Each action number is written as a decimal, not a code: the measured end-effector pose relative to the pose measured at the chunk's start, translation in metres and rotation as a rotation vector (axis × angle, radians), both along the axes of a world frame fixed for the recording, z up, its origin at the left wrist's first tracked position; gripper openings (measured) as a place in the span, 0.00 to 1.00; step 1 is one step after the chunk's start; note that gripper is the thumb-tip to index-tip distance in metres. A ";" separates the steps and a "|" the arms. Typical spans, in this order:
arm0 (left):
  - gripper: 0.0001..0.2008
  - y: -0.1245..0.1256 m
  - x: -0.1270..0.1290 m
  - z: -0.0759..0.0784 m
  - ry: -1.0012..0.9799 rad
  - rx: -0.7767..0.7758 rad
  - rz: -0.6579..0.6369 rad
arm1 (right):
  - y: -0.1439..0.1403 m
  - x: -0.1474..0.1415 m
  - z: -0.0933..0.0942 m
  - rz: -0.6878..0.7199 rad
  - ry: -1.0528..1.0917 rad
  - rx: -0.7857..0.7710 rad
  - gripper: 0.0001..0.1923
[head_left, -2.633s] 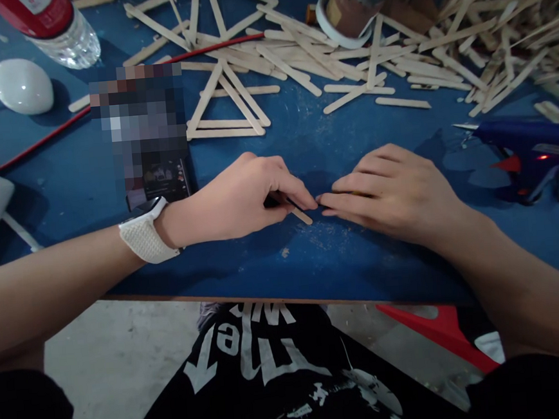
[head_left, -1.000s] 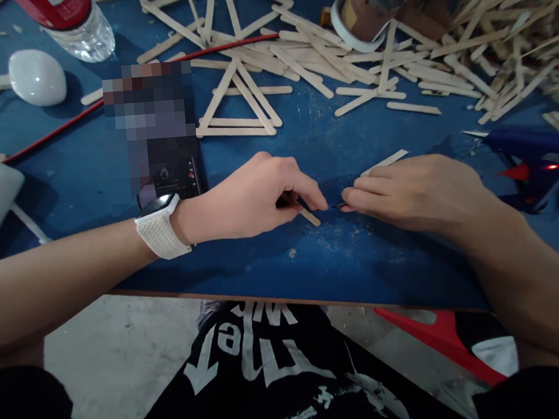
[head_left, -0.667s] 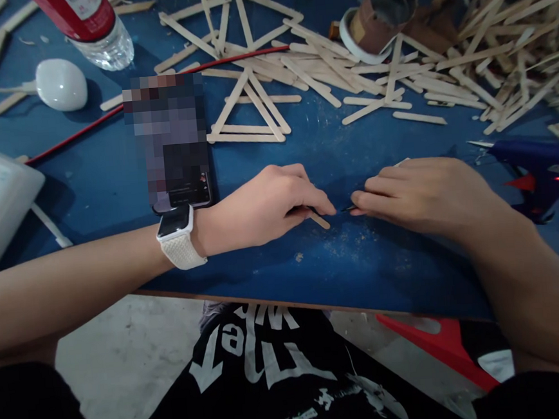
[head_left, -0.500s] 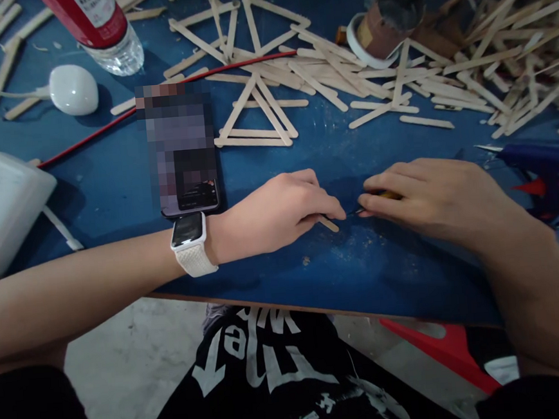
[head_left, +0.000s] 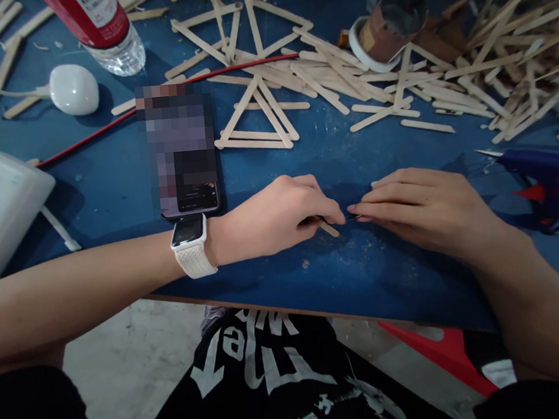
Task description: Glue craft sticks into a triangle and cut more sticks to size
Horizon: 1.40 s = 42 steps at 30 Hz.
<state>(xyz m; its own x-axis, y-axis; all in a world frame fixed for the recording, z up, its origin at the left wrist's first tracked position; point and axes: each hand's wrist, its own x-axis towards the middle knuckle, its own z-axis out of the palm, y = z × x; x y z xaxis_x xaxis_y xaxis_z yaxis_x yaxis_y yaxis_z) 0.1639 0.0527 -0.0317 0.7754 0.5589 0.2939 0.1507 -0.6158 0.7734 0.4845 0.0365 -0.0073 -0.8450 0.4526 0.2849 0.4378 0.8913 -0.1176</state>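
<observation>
Pinning a pale flat wooden craft stick (head_left: pixel 329 229) to the blue surface (head_left: pixel 113 184), the left hand (head_left: pixel 280 216) steadies it; right hand (head_left: pixel 419 208) fingers close narrowly on a thin dark blade (head_left: pixel 352 216).

right hand (head_left: pixel 419 208) flattened, yellow-handled tool now covered

We see a short flat stick of pale, matt bare wood (head_left: pixel 330 230) on a blue table top (head_left: pixel 112 177) whose matt painted surface looks scuffed and dusted with fine pale grit. The scattered flat sticks (head_left: pixel 385 78) behind are the same dry, unvarnished wood. Our wrist carries a watch with a cream woven cloth band (head_left: pixel 194 260) and a glossy glass face. The white egg-shaped object (head_left: pixel 74 89) is smooth, shiny plastic; the clear ribbed bottle (head_left: pixel 117 51) is glossy plastic under a red film label. The blue glue gun (head_left: pixel 542 166) is satin plastic.
</observation>
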 end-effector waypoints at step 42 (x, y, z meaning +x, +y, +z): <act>0.19 0.003 0.001 0.004 0.008 -0.039 0.024 | -0.001 -0.005 -0.015 0.031 0.190 -0.055 0.16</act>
<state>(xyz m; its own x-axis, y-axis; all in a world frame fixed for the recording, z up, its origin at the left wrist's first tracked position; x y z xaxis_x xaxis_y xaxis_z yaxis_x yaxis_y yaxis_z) 0.1645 0.0557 -0.0277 0.7638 0.5884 0.2652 0.1712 -0.5809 0.7957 0.4791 0.0351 -0.0223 -0.7922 0.4462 0.4163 0.3752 0.8942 -0.2443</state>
